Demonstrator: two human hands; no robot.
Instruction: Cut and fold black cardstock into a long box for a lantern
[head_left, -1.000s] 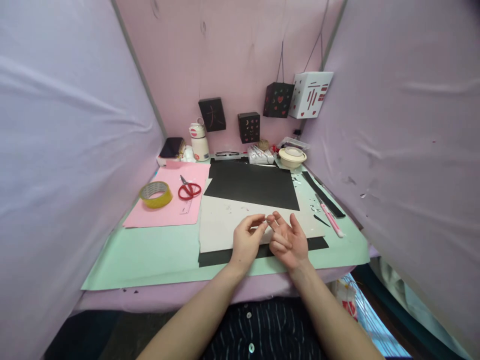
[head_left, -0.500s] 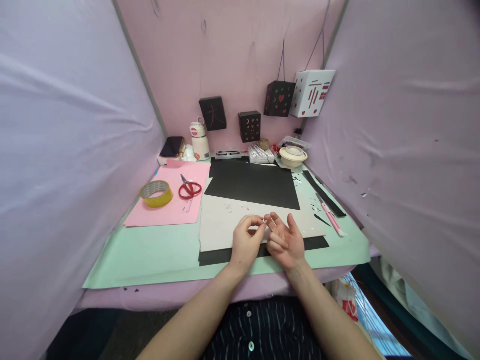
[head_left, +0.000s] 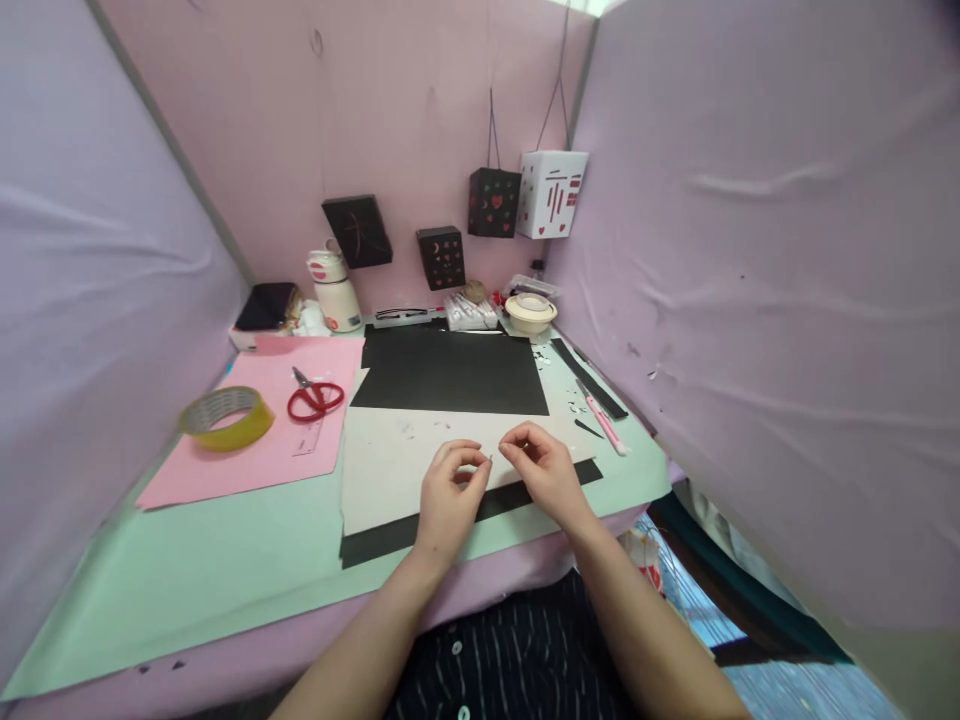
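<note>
My left hand (head_left: 451,495) hovers over the front of a white board (head_left: 390,470), thumb and forefinger pinched together on a tiny bit too small to name. Close beside it on the right, my right hand (head_left: 544,470) has its thumb and fingertips drawn together; whether anything sits between them cannot be made out. A small gap parts the two hands. Beyond them a large black sheet (head_left: 454,370) lies across the back of the board. Another black sheet (head_left: 379,540) sticks out from under its front edge.
Red scissors (head_left: 315,400) and yellow tape (head_left: 227,418) lie on pink paper (head_left: 247,470) at left. A pink craft knife (head_left: 604,420) and black strip (head_left: 589,378) lie at right. A bottle (head_left: 335,292) and lidded bowl (head_left: 530,313) stand behind; black boxes (head_left: 495,202) hang above.
My right hand has turned from palm up with spread fingers to palm down with fingertips together. My left hand keeps its pinch. The whole view has swung to the right.
</note>
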